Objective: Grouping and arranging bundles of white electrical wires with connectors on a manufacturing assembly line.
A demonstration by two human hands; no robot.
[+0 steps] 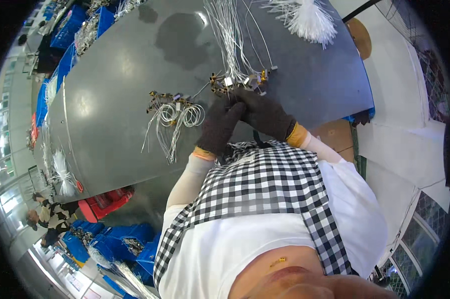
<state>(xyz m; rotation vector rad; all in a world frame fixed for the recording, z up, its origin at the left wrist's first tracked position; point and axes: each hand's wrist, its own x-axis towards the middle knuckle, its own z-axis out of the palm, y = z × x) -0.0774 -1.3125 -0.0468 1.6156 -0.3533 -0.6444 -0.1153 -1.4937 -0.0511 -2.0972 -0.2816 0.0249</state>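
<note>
Dark knitted gloves with orange cuffs cover both of my hands, which meet at the near side of the grey table (115,134). My left hand (219,124) is closed, its thumb pressed toward the other hand. Against it, my right hand (267,117) has its fingers curled and pinched together. Whatever is between the fingertips is hidden by the gloves. Just beyond them lies a cluster of small silver and brass-coloured metal pieces (252,79), with long thin silvery wires (229,45) running away from it. Left of my hands are coiled wires (190,115) with similar pieces (160,99).
A bundle of white strands (312,22) lies at the table's far right. Blue bins (68,27) of parts line the far left, and more blue bins (120,241) stand lower left beside a red chair (105,203). Another person (48,214) is at the left.
</note>
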